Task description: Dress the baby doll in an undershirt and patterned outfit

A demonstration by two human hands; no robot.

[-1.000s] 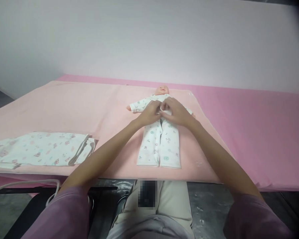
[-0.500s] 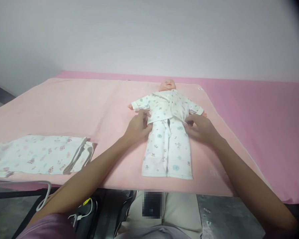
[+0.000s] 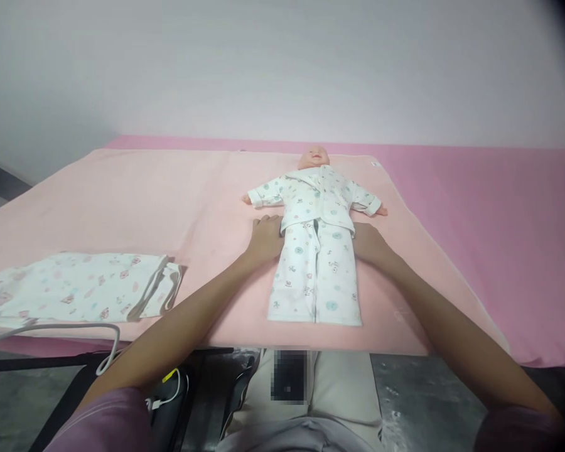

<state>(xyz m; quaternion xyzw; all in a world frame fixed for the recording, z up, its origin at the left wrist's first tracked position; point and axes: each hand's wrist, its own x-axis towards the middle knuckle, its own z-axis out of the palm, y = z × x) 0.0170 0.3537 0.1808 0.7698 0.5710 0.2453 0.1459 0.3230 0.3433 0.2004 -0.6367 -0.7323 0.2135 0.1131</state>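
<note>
The doll (image 3: 313,157) is lying face-up on the peach cloth (image 3: 207,201), between both grips. The left hand (image 3: 266,241) and right hand (image 3: 371,243) are touching its waist sides; finger opening and any hold are remaining indeterminable.

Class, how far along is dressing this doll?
Seemingly done: the doll wears the patterned top, arms through, with the patterned trousers laid out below. In hand: the waist, with the left hand and right hand on either side. Perhaps left: checking the trousers, since a dark gap shows beneath the top and no feet show.
</note>
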